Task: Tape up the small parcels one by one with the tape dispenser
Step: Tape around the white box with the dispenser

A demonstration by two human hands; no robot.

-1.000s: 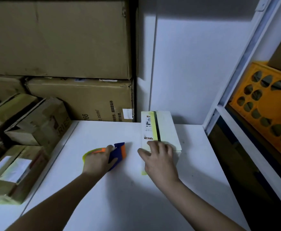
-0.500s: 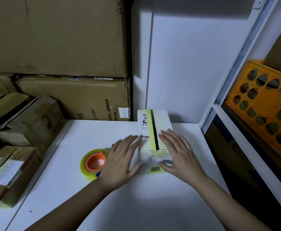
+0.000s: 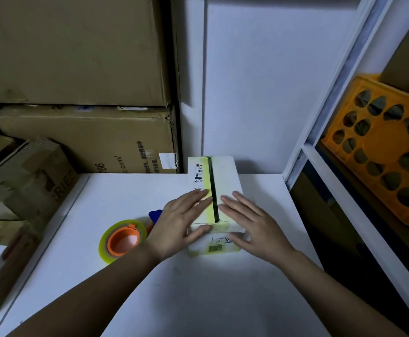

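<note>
The left hand (image 3: 182, 221) and right hand (image 3: 248, 223) are lying flat and apart, fingers straight, pressing on top of the small white parcel (image 3: 225, 176) either side of its dark centre seam; nothing is being gripped. The parcel is sitting on the white table (image 3: 198, 300) at about 12 o'clock from the person. Yellowish tape already appears to be running along the seam and down the near face, so this parcel looks nearly sealed, probably being smoothed. The tape dispenser (image 3: 123, 239) is lying at 9 o'clock of the parcel, untouched. Brown cardboard boxes (image 3: 26, 176) are waiting at far left.
</note>
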